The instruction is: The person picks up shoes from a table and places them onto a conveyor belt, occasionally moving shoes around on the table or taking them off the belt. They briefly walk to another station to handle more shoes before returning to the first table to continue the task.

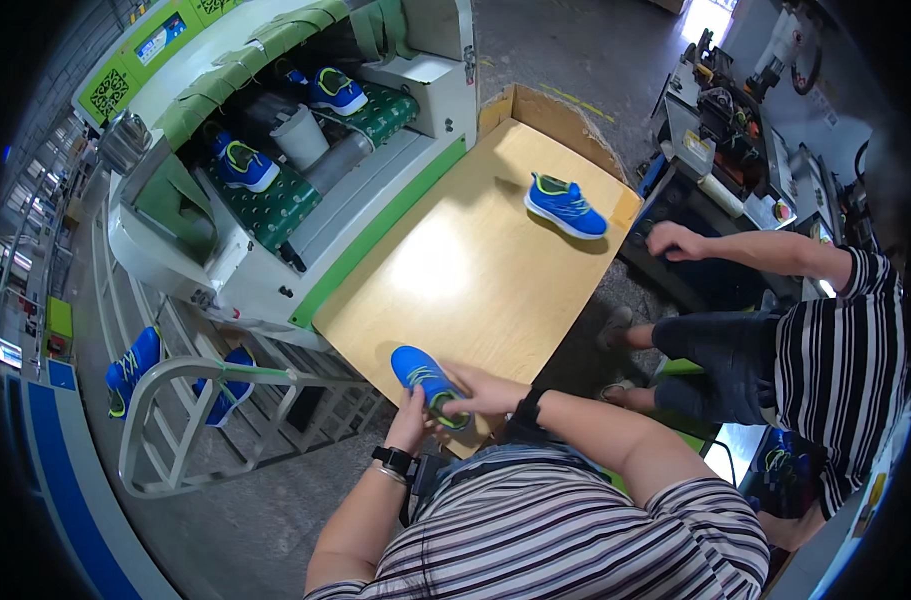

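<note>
Close to my body, over the near corner of the wooden table [495,290], I hold a blue sneaker [415,370] with yellow-green lining and laces. My left hand [409,420] grips its side near the heel. My right hand [483,390] is closed at the shoe's opening, its fingertips partly hidden inside the collar. A second blue sneaker [567,210] with a white sole rests on the far right part of the table, apart from both hands.
Left of the table stands a white and green machine [375,200]; two blue sneakers, one [243,165] nearer and one [337,92] farther, ride on its green belts. More sneakers [135,372] hang on a metal rack [175,420]. A co-worker [825,340] stands at right beside a workbench [715,150].
</note>
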`<action>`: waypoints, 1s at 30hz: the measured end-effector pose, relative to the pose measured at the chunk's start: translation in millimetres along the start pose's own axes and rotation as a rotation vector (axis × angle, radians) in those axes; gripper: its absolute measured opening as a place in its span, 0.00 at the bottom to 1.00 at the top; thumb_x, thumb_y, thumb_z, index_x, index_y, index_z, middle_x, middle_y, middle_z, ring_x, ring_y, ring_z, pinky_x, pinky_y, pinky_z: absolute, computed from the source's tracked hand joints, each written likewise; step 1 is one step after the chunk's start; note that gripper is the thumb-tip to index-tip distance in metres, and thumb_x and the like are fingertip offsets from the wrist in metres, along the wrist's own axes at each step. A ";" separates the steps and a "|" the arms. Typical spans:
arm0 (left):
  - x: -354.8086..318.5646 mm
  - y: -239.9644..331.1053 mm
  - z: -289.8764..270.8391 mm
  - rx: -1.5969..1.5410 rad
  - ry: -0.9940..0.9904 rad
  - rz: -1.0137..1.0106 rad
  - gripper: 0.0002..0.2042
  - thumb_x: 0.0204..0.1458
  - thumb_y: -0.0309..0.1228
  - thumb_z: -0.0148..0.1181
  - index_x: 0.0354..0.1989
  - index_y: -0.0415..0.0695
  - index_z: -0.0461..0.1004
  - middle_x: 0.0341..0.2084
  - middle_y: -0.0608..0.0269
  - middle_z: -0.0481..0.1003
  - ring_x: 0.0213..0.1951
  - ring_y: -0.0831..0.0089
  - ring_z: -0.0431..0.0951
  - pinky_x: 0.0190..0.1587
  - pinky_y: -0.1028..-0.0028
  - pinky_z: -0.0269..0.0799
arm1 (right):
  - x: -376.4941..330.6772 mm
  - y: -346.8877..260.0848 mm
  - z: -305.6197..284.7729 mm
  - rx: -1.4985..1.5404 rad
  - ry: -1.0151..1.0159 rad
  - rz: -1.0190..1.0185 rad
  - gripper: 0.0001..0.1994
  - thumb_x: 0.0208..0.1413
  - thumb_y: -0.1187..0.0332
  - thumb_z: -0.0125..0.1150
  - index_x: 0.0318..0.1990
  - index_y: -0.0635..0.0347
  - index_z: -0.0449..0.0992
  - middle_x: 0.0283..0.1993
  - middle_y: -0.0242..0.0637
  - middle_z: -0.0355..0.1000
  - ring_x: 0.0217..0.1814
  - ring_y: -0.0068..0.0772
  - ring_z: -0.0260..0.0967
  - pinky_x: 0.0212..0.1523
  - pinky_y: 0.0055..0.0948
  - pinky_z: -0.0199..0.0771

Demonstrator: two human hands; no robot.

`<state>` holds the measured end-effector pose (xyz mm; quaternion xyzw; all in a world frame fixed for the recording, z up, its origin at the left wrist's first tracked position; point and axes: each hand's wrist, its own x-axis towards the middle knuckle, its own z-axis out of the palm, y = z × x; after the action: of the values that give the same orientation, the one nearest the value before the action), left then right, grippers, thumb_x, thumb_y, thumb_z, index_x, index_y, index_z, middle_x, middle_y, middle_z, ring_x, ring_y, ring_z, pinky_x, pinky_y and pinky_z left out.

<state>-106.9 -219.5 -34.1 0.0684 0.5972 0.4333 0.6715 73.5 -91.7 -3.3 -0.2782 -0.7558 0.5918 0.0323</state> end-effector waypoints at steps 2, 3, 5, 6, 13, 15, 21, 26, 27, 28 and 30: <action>-11.3 20.6 32.3 -0.046 -0.039 0.007 0.24 0.64 0.54 0.44 0.55 0.46 0.63 0.32 0.66 0.74 0.29 0.77 0.73 0.32 0.72 0.74 | 4.3 5.8 18.4 0.029 0.230 -0.115 0.40 0.53 0.60 0.70 0.68 0.66 0.53 0.62 0.57 0.63 0.67 0.48 0.60 0.67 0.36 0.59; -15.3 30.3 44.2 -0.082 -0.063 -0.033 0.24 0.64 0.52 0.46 0.57 0.45 0.64 0.32 0.67 0.73 0.29 0.78 0.73 0.34 0.74 0.73 | 5.3 6.7 10.8 0.033 0.230 -0.114 0.40 0.53 0.60 0.70 0.68 0.66 0.53 0.62 0.57 0.63 0.67 0.48 0.60 0.67 0.36 0.59; 4.4 34.4 26.8 0.038 -0.116 0.032 0.25 0.63 0.51 0.49 0.59 0.44 0.64 0.36 0.66 0.74 0.33 0.77 0.74 0.37 0.75 0.73 | 8.7 11.7 -8.3 0.102 0.290 -0.045 0.39 0.50 0.65 0.71 0.66 0.60 0.55 0.57 0.53 0.67 0.61 0.44 0.66 0.62 0.35 0.65; 16.8 37.8 22.4 0.154 -0.180 0.093 0.26 0.63 0.49 0.52 0.62 0.44 0.64 0.39 0.65 0.74 0.36 0.76 0.75 0.40 0.76 0.72 | 4.8 13.6 -16.7 0.190 0.352 0.027 0.37 0.48 0.66 0.71 0.65 0.60 0.57 0.57 0.56 0.68 0.60 0.50 0.69 0.60 0.37 0.68; 64.5 150.8 89.3 0.682 -0.068 0.352 0.27 0.56 0.41 0.62 0.61 0.40 0.66 0.59 0.50 0.68 0.59 0.63 0.69 0.55 0.67 0.69 | -46.7 35.5 -86.4 0.017 0.737 0.137 0.36 0.48 0.66 0.70 0.63 0.61 0.59 0.61 0.54 0.65 0.63 0.54 0.65 0.63 0.39 0.66; 100.8 179.5 115.5 0.932 -0.064 0.560 0.27 0.55 0.40 0.62 0.61 0.41 0.66 0.61 0.47 0.65 0.61 0.58 0.67 0.58 0.66 0.66 | -45.3 55.3 -85.8 -0.179 0.838 0.150 0.35 0.46 0.67 0.70 0.62 0.62 0.60 0.62 0.54 0.62 0.65 0.57 0.60 0.65 0.41 0.62; 168.5 262.2 279.2 1.664 -0.015 1.200 0.34 0.48 0.23 0.61 0.67 0.48 0.58 0.68 0.56 0.57 0.71 0.54 0.51 0.67 0.44 0.48 | -55.4 43.8 -85.8 -0.227 0.838 0.251 0.37 0.45 0.65 0.71 0.63 0.59 0.60 0.61 0.53 0.63 0.64 0.58 0.60 0.63 0.48 0.61; 247.5 272.4 338.0 2.360 -0.047 0.946 0.38 0.48 0.19 0.56 0.69 0.65 0.58 0.62 0.65 0.68 0.67 0.63 0.60 0.68 0.42 0.43 | -47.0 57.3 -83.7 -0.095 0.868 0.200 0.34 0.45 0.68 0.65 0.63 0.53 0.60 0.62 0.50 0.62 0.63 0.57 0.60 0.61 0.51 0.62; 262.8 273.6 324.8 2.258 -0.047 1.063 0.36 0.47 0.21 0.59 0.67 0.62 0.61 0.56 0.64 0.72 0.65 0.63 0.63 0.69 0.43 0.44 | -46.5 50.5 -83.7 -0.056 0.857 0.193 0.34 0.45 0.68 0.64 0.63 0.52 0.60 0.63 0.49 0.60 0.64 0.56 0.59 0.62 0.51 0.61; 259.4 279.2 327.2 2.238 -0.084 1.108 0.33 0.45 0.25 0.63 0.64 0.57 0.65 0.53 0.63 0.73 0.61 0.62 0.67 0.68 0.45 0.46 | -48.5 48.5 -84.7 -0.073 0.858 0.202 0.35 0.45 0.67 0.66 0.64 0.51 0.59 0.64 0.50 0.59 0.65 0.56 0.58 0.62 0.52 0.60; 286.8 300.0 295.9 2.261 0.040 1.142 0.30 0.38 0.33 0.69 0.56 0.52 0.70 0.51 0.61 0.73 0.56 0.60 0.71 0.63 0.51 0.57 | -42.7 41.5 -86.4 -0.063 0.880 0.215 0.36 0.46 0.66 0.67 0.65 0.50 0.59 0.65 0.50 0.57 0.66 0.56 0.58 0.63 0.52 0.59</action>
<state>-27.6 281.3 17.8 0.8427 0.5284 -0.0890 -0.0525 158.0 -29.5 -3.5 -0.5812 -0.6546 0.3939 0.2805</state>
